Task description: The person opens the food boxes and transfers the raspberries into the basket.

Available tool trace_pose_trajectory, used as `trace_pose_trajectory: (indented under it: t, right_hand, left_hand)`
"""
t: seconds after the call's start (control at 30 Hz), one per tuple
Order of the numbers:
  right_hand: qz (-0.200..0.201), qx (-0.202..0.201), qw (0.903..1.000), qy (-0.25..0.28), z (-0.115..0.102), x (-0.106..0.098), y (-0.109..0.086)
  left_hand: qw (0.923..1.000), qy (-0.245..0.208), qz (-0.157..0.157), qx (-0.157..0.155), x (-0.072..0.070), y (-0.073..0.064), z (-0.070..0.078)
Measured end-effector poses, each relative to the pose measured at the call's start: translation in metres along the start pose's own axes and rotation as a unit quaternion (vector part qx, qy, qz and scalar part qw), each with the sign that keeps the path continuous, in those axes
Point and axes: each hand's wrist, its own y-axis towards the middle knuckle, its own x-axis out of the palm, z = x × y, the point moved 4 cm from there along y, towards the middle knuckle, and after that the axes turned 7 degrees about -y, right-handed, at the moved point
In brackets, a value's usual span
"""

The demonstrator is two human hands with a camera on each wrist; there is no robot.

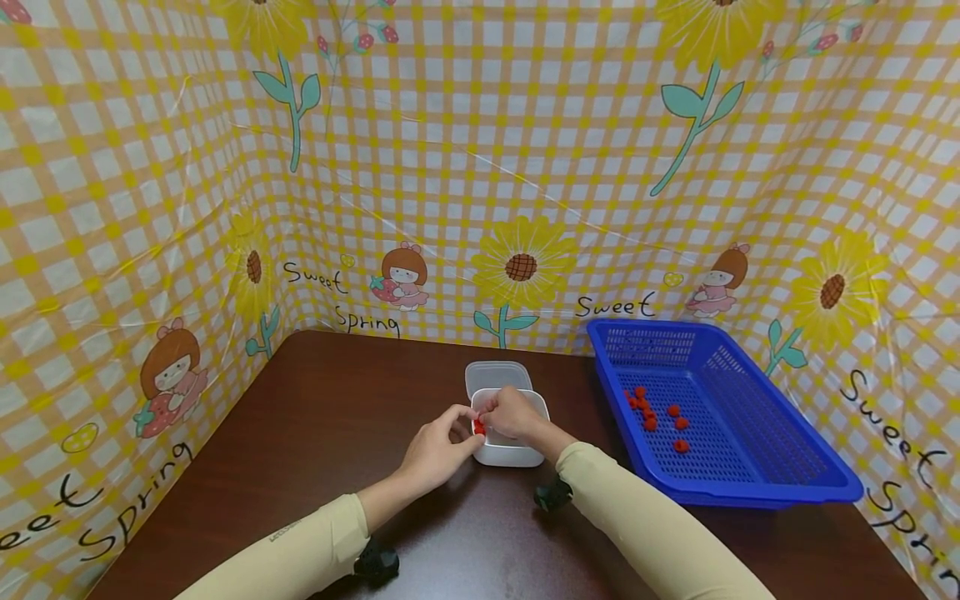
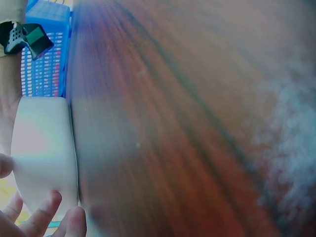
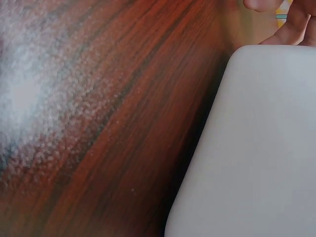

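Note:
An uncovered white plastic box [image 1: 512, 456] sits on the table, its near wall large in both wrist views. At its left side my left hand [image 1: 435, 451] holds the rim, thumb near the front corner and fingers [image 2: 44, 210] along the wall. Over the box reaches my right hand [image 1: 517, 414], bent fingers pointing left and down inside. They pinch at the small red raspberries [image 1: 479, 427] by the left inner wall, between both hands; the fingertips are partly hidden. In the right wrist view only the box wall and some left-hand fingers [image 3: 291, 27] appear.
Behind the box lies a clear lid [image 1: 497, 374]. To the right, a blue plastic basket [image 1: 727, 433] holds several loose raspberries [image 1: 649, 423]. A dark wooden table [image 1: 322, 417] carries everything, with a checked cloth [image 1: 450, 167] hanging around it. Each wrist wears a black camera [image 1: 553, 493].

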Motion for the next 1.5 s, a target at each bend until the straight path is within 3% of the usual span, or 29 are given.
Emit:
trace_pose_trajectory:
  t: [0.4,0.73,1.2,1.5]
  right_hand:
    - [-0.012,0.037,0.9992,0.010,0.000,-0.004,-0.002]
    - [-0.035,0.048,0.9983,0.002,-0.011,-0.022,-0.008]
    - [-0.023,0.061,0.9978,0.012,-0.012,-0.073,-0.015]
    - [-0.021,0.075,0.9963,0.038,0.006,-0.112,-0.023]
  left_hand:
    - [1.0000,0.000,0.003,-0.005,-0.001,0.000,0.000]
    - [1.0000,0.000,0.008,-0.004,0.001,0.002,0.000]
    - [0.9998,-0.003,0.006,-0.018,-0.002,0.002,-0.003]
    - [0.9999,-0.004,0.004,-0.009,0.000,0.001,-0.002]
